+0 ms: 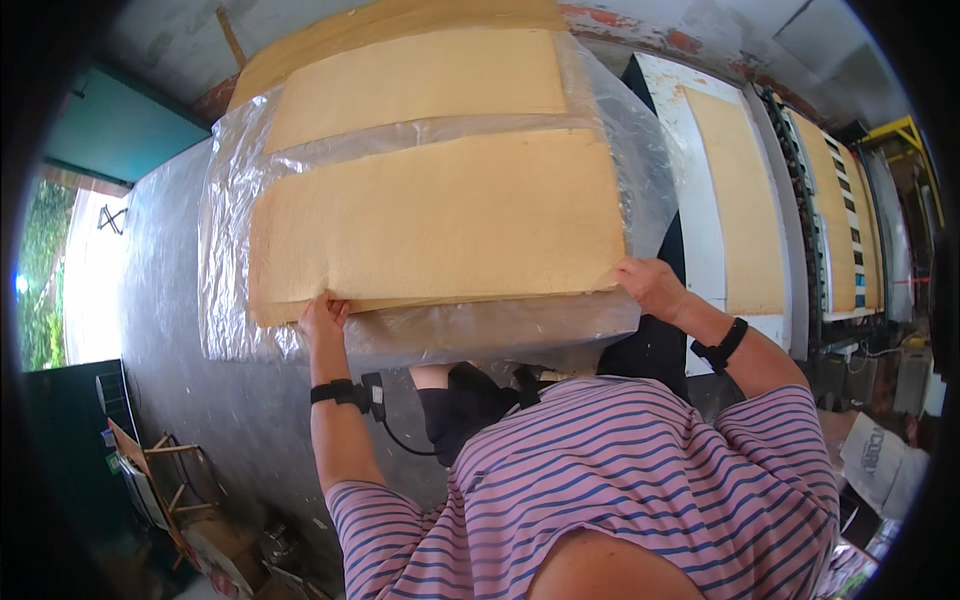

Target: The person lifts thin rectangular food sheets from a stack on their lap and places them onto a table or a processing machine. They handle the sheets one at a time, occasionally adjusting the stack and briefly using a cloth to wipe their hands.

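Before me a broad tan sheet [442, 217], perhaps wood veneer, lies on clear plastic film [480, 326]. My left hand [325, 315] pinches its near edge towards the left corner, where the edge is slightly raised and another tan layer shows beneath. At the near right corner, the fingers of my right hand [646, 285] grip the same sheet. A second tan sheet [420, 82] rests farther back on the film, with a strip of plastic between the two. Both wrists wear black bands.
To the right, another tan sheet [739, 202] lies on a white surface [675, 112] beside a machine bed [840, 217] carrying more sheets. A green door [127, 127] and bright opening [94, 277] are at left. Wooden furniture [176, 480] stands at lower left on the grey floor [225, 420].
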### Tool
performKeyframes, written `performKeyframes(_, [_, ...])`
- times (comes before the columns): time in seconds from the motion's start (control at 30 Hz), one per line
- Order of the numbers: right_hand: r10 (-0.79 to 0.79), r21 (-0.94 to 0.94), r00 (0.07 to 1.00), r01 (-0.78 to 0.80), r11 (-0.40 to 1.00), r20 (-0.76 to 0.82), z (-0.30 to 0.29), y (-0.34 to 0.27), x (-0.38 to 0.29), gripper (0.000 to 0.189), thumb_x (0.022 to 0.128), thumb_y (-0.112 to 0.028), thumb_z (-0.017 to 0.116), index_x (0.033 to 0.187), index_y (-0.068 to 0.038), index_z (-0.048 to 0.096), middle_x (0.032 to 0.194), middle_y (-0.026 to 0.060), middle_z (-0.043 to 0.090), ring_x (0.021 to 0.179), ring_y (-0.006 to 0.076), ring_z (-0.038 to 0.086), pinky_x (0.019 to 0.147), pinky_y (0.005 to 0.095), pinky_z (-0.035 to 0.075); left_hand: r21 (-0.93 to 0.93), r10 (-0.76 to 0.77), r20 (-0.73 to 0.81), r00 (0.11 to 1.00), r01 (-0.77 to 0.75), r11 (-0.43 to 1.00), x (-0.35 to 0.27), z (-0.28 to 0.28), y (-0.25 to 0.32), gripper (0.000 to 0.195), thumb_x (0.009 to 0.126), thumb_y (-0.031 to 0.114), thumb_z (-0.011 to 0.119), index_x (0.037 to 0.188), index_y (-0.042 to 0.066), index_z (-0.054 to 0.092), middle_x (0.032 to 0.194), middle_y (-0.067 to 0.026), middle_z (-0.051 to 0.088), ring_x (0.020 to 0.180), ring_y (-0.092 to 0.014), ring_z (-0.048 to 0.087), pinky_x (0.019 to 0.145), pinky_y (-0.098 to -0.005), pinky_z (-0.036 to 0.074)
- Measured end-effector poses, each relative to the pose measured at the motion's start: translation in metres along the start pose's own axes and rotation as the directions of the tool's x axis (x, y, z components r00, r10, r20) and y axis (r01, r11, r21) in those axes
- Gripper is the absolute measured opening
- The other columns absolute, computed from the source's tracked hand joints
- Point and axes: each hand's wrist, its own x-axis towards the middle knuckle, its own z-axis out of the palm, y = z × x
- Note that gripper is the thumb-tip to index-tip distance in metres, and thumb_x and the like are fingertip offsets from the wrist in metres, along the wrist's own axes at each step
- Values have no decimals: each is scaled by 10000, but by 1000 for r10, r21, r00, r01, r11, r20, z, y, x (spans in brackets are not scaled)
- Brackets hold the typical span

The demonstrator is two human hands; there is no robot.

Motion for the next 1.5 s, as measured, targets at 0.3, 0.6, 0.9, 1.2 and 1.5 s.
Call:
performKeyframes(0.3, [684, 36, 730, -683, 729, 9, 20, 36, -136, 369, 719, -135, 520, 1051, -21, 405, 910, 136, 481, 779, 299, 508, 639, 377, 420, 289, 62, 28, 998, -68, 955, -23, -26, -9, 170, 728, 164, 551, 639, 120, 412, 473, 2, 398, 342, -92, 346, 300, -213, 322])
performKeyframes(0.6, [970, -81, 212, -972, 222, 118, 90, 47, -256, 461, 714, -171, 538, 1127, -47, 376, 1210, 209, 288, 1107, 367, 298, 841, 530, 283, 480, 54, 368, 928, -239, 844, -154, 133, -25, 166, 723, 211, 588, 752, 75, 497, 574, -18, 478, 405, -88, 416, 391, -220, 408])
performKeyframes(0.9, [989, -34, -119, -992, -122, -87, 107, 106, -277, 422, 722, -180, 516, 1117, -72, 412, 1290, 178, 161, 1164, 351, 215, 870, 553, 236, 556, -82, 552, 830, -293, 778, -226, 199, -53, 129, 767, 172, 541, 793, 48, 520, 582, -33, 531, 419, -97, 492, 411, -241, 458])
performKeyframes(1.2, [966, -121, 156, -984, 133, -205, 36, 148, -292, 264, 667, -145, 577, 926, -95, 557, 1254, 121, 266, 1172, 274, 225, 916, 493, 199, 577, -109, 535, 838, -268, 771, -239, 202, -59, 123, 750, 158, 553, 795, 49, 517, 584, -40, 525, 415, -110, 492, 405, -243, 455])
performKeyframes(1.5, [582, -298, 677, -728, 617, -451, -149, 217, -192, 108, 709, -126, 445, 727, -63, 531, 735, 131, 522, 669, 291, 535, 552, 382, 426, 571, -240, 672, 700, -283, 771, -239, 209, -74, 195, 744, 179, 559, 849, 18, 528, 636, -69, 538, 472, -126, 521, 459, -250, 472])
